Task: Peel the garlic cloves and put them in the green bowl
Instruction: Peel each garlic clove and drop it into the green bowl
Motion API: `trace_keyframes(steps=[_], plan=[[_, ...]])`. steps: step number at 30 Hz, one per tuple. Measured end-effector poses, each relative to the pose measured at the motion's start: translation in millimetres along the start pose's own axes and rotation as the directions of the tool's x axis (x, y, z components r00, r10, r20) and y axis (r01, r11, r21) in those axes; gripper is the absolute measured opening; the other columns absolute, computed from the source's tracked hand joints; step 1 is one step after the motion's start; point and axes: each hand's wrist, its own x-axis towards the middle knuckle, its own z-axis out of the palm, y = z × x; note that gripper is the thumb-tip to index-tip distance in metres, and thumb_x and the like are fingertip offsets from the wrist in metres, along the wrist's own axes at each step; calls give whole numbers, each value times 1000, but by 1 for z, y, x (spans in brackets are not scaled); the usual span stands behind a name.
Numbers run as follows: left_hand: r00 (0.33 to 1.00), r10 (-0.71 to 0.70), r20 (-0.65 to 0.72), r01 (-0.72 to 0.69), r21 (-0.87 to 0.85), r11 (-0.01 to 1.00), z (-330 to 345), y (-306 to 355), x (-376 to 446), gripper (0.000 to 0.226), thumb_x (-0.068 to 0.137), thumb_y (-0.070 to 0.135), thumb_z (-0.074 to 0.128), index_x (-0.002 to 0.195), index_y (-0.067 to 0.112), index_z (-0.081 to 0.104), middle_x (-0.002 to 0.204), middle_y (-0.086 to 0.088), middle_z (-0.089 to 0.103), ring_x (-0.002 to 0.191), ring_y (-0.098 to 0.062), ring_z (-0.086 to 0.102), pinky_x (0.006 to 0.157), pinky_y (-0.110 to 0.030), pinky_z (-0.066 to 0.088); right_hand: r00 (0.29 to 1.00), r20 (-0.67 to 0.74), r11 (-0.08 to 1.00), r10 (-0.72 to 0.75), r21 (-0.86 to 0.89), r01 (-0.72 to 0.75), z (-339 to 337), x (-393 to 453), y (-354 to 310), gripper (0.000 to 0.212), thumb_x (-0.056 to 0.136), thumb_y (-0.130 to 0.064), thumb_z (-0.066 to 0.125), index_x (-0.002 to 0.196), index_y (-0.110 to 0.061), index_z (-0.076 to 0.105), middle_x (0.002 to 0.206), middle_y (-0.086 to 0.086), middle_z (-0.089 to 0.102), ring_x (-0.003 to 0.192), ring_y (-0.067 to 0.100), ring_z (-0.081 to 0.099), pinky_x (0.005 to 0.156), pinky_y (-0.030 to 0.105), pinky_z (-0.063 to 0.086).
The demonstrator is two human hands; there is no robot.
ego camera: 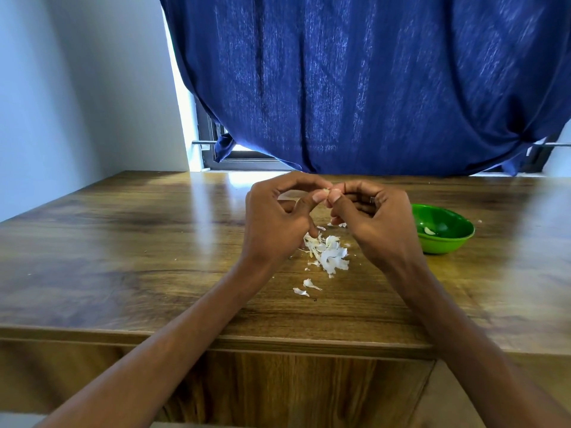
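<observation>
A small garlic clove (pixel 327 190) was pinched between the fingertips of both hands, held above the table; the left hand (pixel 278 223) gripped it with thumb and curled forefinger; the right hand (pixel 375 225) met it from the other side, thumb and forefinger pressed onto the same piece; a ring showed on one right finger; most of the clove was hidden by the fingers. Directly below the hands lay a heap of white garlic skins (pixel 329 254), with a few loose flakes nearer the person. To the right stood the green bowl (pixel 448 242), a pale peeled clove (pixel 429 231) inside it, well apart from the skins. All rested on a glossy wooden table (pixel 123 248), which caught window light at its far edge. Behind hung a dark blue curtain (pixel 370 88) over a window; a pale wall (pixel 77 88) stood at far left. No writing could be read anywhere.
</observation>
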Motion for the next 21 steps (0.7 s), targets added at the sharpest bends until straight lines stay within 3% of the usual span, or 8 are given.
trace_keyframes(steps=[8,21], plan=[[997,-68,-27,65,-88,994,-1,3,1,8,93,8,72,95,15,74,93,3,77,41,-21,62,37,-26,43,999,-3,994,36,107,-35,0,-1,-3,4,92,-13,71,93,-12,75,82,3,76,72,16,72,64,19,56],[998,-70,-3,70,-49,996,-1,1,0,7,93,9,73,99,11,76,92,2,77,45,-19,65,38,-28,47,994,-22,992,-110,-57,109,-1,0,1,17,87,-25,76,104,-23,75,93,-11,75,86,5,71,75,18,57]])
